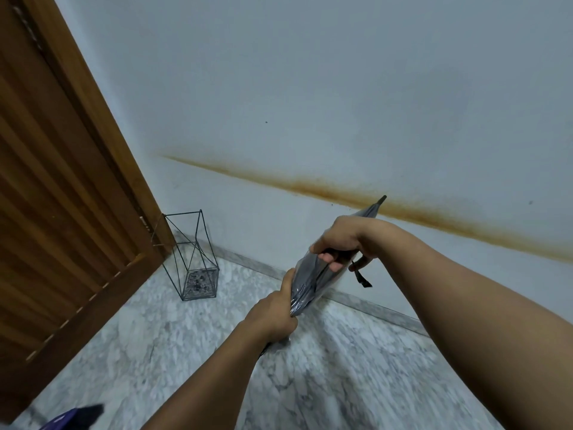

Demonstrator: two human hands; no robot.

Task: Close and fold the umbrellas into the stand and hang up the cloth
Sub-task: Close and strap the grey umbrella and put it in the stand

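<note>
A grey closed umbrella (pixel 305 282) is held slantwise in front of me, its dark tip pointing up to the right against the wall. My left hand (pixel 274 315) grips its lower end. My right hand (pixel 344 243) grips the canopy higher up, with a black strap (pixel 361 277) hanging below the fingers. A black wire umbrella stand (pixel 193 259) sits on the floor in the corner beside the door, with nothing in it. No cloth is in view.
A brown wooden door (pixel 62 197) fills the left side. The pale wall (pixel 341 88) ahead carries a long rust-coloured stain. Marble floor (pixel 186 336) spreads below. A blue and black object (pixel 74 417) pokes in at the bottom left edge.
</note>
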